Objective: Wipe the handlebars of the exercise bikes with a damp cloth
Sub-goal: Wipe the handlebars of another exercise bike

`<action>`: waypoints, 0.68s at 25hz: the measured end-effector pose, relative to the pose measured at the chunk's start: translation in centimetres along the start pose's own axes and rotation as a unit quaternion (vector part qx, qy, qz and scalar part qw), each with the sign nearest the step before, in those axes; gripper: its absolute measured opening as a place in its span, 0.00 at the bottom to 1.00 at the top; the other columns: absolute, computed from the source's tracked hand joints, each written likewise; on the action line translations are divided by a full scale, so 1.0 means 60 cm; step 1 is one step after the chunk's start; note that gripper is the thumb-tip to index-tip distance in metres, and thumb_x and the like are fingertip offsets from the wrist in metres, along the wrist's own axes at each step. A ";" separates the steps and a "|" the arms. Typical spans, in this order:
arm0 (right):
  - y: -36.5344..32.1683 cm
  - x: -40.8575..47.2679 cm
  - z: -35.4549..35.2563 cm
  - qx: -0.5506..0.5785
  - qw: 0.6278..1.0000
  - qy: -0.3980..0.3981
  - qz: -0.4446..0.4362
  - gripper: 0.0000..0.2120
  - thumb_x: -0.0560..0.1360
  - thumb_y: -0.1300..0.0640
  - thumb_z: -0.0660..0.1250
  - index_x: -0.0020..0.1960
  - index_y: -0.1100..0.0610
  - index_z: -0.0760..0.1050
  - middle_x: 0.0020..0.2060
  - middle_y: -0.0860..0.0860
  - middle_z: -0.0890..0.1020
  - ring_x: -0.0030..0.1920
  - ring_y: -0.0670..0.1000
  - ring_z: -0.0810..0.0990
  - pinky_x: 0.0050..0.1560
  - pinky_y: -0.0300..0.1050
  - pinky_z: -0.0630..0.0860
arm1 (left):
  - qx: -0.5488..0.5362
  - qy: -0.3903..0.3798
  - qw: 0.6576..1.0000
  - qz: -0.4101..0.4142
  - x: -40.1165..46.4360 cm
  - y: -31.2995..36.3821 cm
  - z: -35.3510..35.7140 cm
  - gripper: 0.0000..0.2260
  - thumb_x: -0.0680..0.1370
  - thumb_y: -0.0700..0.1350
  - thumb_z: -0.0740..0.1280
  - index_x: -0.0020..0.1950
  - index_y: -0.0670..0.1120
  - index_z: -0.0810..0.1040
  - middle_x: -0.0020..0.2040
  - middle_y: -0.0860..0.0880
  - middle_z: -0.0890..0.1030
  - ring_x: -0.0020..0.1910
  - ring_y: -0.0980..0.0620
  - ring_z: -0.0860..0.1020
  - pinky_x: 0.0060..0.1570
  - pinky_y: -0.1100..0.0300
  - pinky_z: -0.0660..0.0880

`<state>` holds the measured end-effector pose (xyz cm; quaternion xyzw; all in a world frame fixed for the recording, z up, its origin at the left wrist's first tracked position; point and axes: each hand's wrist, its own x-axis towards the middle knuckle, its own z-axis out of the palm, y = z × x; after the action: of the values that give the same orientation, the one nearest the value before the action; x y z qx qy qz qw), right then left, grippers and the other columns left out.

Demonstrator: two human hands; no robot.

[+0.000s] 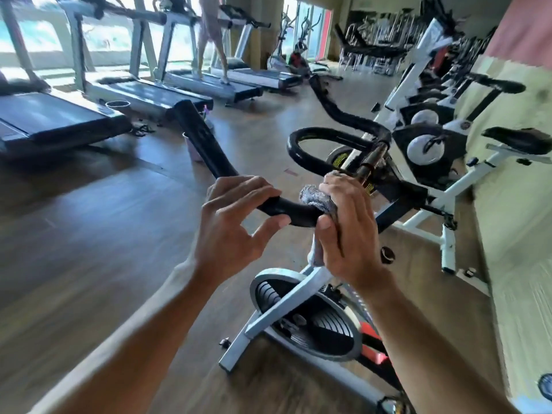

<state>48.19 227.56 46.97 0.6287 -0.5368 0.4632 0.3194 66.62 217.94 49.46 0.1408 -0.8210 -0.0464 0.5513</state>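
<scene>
My left hand (233, 222) holds the handlebar (286, 209) steady, so my right hand (346, 231), its grip wrapped around the cloth (315, 198), should slide slowly along.

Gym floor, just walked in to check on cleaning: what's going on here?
A person is wiping the curved black handlebar of a grey-framed exercise bike. The right hand grips a crumpled grey cloth wrapped around the bar, while the left hand holds the bar just beside it. More white exercise bikes stand along the wall to the right.
</scene>
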 end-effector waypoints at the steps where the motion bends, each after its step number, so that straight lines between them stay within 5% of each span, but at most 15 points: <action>1: -0.002 0.000 -0.003 0.004 1.000 -0.008 0.021 0.18 0.80 0.55 0.54 0.59 0.68 0.72 0.58 0.64 0.78 0.63 0.62 0.74 0.64 0.65 0.70 | 0.000 -0.018 1.000 -0.010 0.001 0.004 -0.005 0.14 0.73 0.53 0.74 0.52 0.44 0.84 0.53 0.51 0.84 0.56 0.53 0.77 0.59 0.53 0.75; 7: -0.094 0.036 -0.029 -0.049 0.983 -0.131 0.118 0.23 0.83 0.52 0.50 0.60 0.67 0.76 0.60 0.62 0.77 0.66 0.63 0.72 0.70 0.64 0.63 | 0.001 -0.126 0.989 -0.078 0.039 0.025 -0.040 0.17 0.71 0.53 0.76 0.53 0.44 0.84 0.53 0.50 0.84 0.58 0.54 0.78 0.63 0.58 0.73; 13: -0.059 0.066 -0.083 -0.044 0.957 -0.272 0.092 0.21 0.82 0.50 0.53 0.64 0.63 0.74 0.65 0.61 0.75 0.68 0.64 0.70 0.69 0.59 0.66 | 0.002 -0.218 0.953 -0.211 0.056 0.053 -0.058 0.20 0.68 0.50 0.79 0.57 0.46 0.84 0.59 0.48 0.83 0.63 0.50 0.78 0.64 0.49 0.75; 17: -0.051 0.081 -0.090 -0.030 0.929 -0.318 0.185 0.20 0.83 0.50 0.53 0.65 0.62 0.73 0.68 0.60 0.72 0.74 0.63 0.63 0.74 0.59 0.61 | 0.007 -0.259 0.929 -0.265 0.078 0.065 -0.068 0.20 0.68 0.48 0.79 0.59 0.47 0.83 0.61 0.47 0.81 0.66 0.49 0.76 0.66 0.47 0.74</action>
<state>49.86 231.24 53.75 0.6226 -0.7306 0.2741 0.0589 67.99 220.67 56.12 0.3402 -0.8683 -0.2202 0.2861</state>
